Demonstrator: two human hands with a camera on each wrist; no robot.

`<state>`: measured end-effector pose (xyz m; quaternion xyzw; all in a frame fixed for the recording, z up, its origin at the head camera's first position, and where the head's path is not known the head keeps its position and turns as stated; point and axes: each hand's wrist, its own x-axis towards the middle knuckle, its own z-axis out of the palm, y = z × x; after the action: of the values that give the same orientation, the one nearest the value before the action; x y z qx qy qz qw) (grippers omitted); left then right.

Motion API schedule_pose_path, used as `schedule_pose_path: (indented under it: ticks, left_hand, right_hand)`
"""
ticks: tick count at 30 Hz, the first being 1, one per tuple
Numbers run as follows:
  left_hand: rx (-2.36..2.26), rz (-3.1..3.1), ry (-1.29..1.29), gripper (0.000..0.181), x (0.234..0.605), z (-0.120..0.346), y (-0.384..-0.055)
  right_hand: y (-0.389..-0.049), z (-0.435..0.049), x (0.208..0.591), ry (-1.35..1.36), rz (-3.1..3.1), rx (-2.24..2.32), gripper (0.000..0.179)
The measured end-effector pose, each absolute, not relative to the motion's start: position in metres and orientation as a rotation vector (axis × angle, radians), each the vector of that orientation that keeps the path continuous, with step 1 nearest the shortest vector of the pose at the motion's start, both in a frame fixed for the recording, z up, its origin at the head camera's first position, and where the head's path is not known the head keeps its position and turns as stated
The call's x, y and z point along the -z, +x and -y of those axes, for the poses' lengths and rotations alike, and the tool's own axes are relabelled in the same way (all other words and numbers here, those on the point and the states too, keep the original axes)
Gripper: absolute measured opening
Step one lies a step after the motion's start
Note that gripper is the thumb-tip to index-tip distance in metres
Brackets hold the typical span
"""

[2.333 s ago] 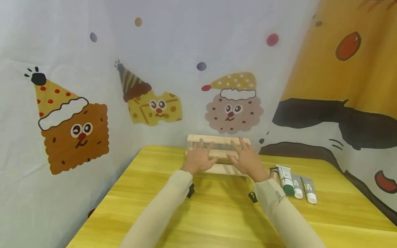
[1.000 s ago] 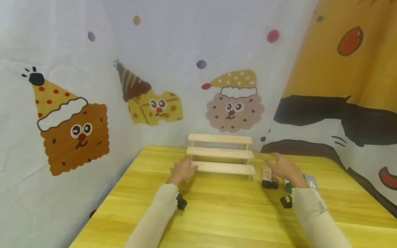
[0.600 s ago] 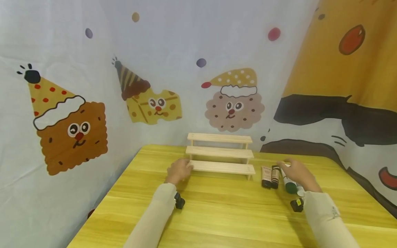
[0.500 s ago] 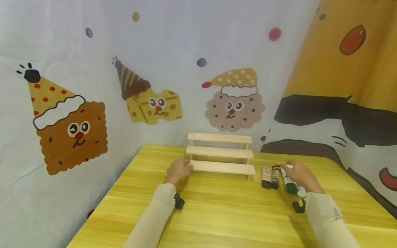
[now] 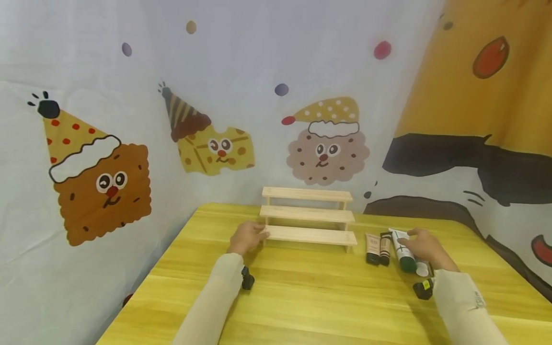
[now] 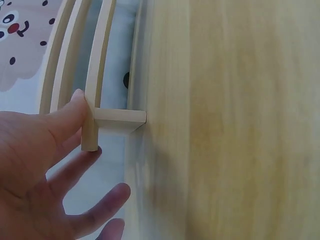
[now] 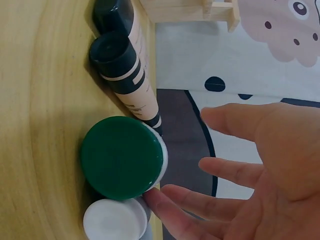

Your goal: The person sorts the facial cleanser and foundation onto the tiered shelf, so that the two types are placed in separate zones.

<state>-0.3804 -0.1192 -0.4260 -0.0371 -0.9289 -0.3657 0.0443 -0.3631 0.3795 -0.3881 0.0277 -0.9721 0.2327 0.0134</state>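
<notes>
A small three-step wooden display shelf (image 5: 308, 235) stands on the table. My left hand (image 5: 247, 237) pinches the left end of its lowest board (image 6: 90, 135), thumb above and a finger beneath, the other fingers spread. Over at the right, my right hand (image 5: 427, 247) is close over a white tube with a green cap (image 5: 407, 263). In the right wrist view its thumb and fingers are spread, and one fingertip is right at the green cap (image 7: 122, 157). A tube with a white cap (image 7: 115, 220) lies beside it, partly hidden by the hand in the head view.
Two beige tubes with black caps, one plain (image 5: 373, 249) and one striped (image 5: 385, 249), lie between the shelf and the white tube. The yellow wood-grain table (image 5: 302, 297) meets a cartoon-printed cloth (image 5: 241, 62) behind and at the left.
Both hands have moved apart from over the shelf: the left to its lower left end, the right outward to the tubes. The shelf and tubes stay about where they were.
</notes>
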Motion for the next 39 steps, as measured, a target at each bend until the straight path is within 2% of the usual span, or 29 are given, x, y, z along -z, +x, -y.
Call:
schedule_pose_path:
  ticks: [15, 27, 39]
  left_hand:
    - [1.100, 2.889, -0.035, 0.038, 0.419, 0.121, -0.388]
    - [1.119, 2.872, -0.067, 0.037, 0.423, 0.118, -0.387]
    - [1.000, 2.913, 0.002, 0.037, 0.419, 0.112, -0.388]
  right_hand:
    - [-0.371, -0.376, 0.388, 0.080, 3.094, -0.732, 0.074]
    - [-0.374, -0.369, 0.388, 0.008, 3.125, -0.682, 0.078]
    - [-0.372, -0.364, 0.396, 0.024, 3.063, -0.802, 0.075]
